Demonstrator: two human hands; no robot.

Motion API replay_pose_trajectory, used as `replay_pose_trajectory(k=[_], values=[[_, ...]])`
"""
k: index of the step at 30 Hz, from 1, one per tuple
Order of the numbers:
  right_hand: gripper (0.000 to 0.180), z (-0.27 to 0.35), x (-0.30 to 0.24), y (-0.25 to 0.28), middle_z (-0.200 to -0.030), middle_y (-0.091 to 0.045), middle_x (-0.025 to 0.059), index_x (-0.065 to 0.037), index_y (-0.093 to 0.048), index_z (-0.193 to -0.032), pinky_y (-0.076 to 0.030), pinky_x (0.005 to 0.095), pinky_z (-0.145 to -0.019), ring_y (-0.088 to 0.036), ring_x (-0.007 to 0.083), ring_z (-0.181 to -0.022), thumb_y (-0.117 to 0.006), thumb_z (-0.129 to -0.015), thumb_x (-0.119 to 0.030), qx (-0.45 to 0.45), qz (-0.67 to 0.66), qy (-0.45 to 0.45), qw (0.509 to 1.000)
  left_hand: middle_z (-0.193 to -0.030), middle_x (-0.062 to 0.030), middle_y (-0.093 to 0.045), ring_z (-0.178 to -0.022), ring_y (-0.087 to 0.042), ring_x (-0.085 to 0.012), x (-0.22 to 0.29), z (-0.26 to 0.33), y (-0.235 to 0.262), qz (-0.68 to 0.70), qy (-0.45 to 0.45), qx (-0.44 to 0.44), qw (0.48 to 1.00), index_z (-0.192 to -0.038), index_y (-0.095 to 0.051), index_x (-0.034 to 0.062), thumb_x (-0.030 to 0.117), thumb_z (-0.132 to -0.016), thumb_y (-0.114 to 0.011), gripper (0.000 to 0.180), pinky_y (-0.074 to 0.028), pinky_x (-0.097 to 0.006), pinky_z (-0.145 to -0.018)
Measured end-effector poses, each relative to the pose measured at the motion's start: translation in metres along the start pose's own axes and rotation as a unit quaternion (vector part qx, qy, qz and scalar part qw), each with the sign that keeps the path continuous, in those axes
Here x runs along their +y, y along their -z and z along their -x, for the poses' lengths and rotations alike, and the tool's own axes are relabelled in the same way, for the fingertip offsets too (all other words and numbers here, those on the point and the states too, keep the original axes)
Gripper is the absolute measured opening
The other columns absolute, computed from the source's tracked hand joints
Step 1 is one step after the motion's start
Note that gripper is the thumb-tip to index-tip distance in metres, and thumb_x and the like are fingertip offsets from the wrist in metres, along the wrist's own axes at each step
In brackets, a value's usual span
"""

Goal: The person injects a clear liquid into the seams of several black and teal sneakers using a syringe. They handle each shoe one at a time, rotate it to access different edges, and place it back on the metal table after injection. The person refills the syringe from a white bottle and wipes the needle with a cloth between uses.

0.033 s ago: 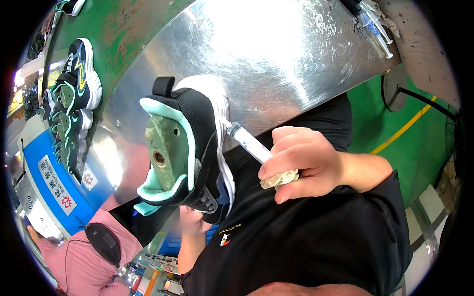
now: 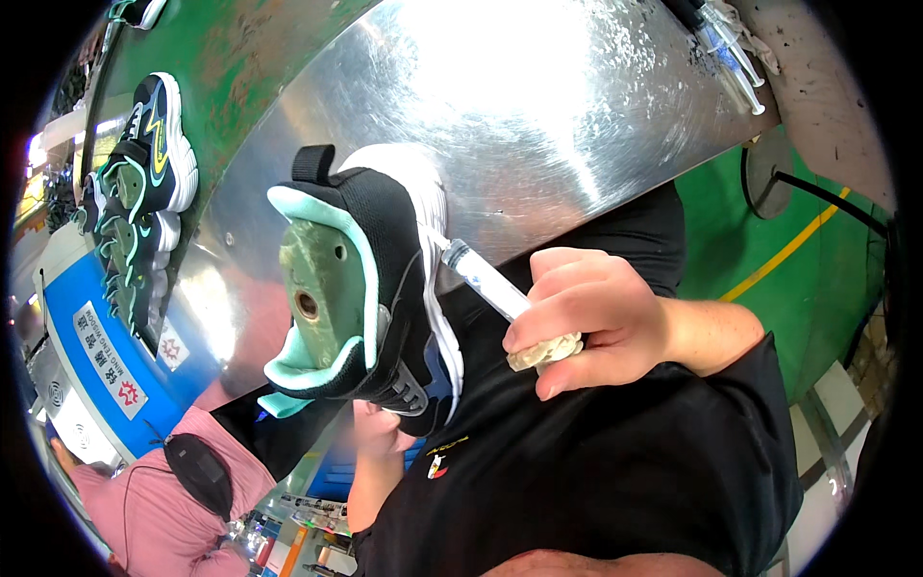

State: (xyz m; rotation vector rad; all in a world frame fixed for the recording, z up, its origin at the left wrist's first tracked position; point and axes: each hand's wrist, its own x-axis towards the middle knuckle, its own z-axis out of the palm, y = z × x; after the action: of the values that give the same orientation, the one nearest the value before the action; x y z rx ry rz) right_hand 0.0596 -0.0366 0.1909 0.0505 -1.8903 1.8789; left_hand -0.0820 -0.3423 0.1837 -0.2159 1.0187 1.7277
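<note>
A black shoe (image 2: 389,231) with mint-green collar lining and a white sole is in front of me, a green shoe last (image 2: 327,288) filling its opening. My left hand (image 2: 378,430) is closed on the toe end from below; the shoe hides part of its fingers. In my right hand (image 2: 591,322) is a clear syringe (image 2: 487,281), its tip at the seam between the black upper and the white sole. Under the right fingers, near the syringe's rear end, is a crumpled off-white lump (image 2: 546,351).
A shiny metal tabletop (image 2: 538,144) spreads beyond the shoe. Several similar shoes (image 2: 163,144) stand in a row at left on a green surface. More syringes (image 2: 735,67) lie at the far right corner. A person in pink (image 2: 163,510) is at lower left, beside a blue-and-white machine (image 2: 106,356).
The shoe has shifted and turned slightly, its heel moving a little left and its toe a little right. The syringe and my right hand have hardly moved.
</note>
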Motion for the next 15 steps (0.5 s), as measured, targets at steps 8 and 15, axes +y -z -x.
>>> replay_pose_trajectory(k=[8,15], values=[[0.029,-0.009,-0.015,-0.005,-0.073,-0.062,0.0025,-0.006,-0.067,-0.096,-0.038,0.0324,-0.055,-0.049,0.0212,-0.059,-0.076,-0.076,-0.025,-0.028,-0.021,-0.026,0.999,-0.113,-0.0197,-0.06,-0.101,-0.063,-0.0307,-0.011,-0.002,-0.013,0.059,0.071,0.012,0.996,-0.13,-0.042,-0.0067,-0.011,-0.063,-0.053,0.068,-0.051,-0.042,-0.088],[0.031,-0.013,-0.024,-0.013,-0.077,-0.064,0.0014,-0.006,-0.066,-0.096,-0.038,0.0322,-0.054,-0.05,0.0201,-0.059,-0.077,-0.076,-0.026,-0.051,-0.028,-0.023,0.998,-0.12,-0.0192,-0.058,-0.11,-0.059,-0.0304,-0.016,-0.008,-0.016,0.056,0.134,0.011,0.989,-0.132,-0.041,-0.0043,0.003,-0.059,-0.062,0.076,-0.046,-0.042,-0.097]])
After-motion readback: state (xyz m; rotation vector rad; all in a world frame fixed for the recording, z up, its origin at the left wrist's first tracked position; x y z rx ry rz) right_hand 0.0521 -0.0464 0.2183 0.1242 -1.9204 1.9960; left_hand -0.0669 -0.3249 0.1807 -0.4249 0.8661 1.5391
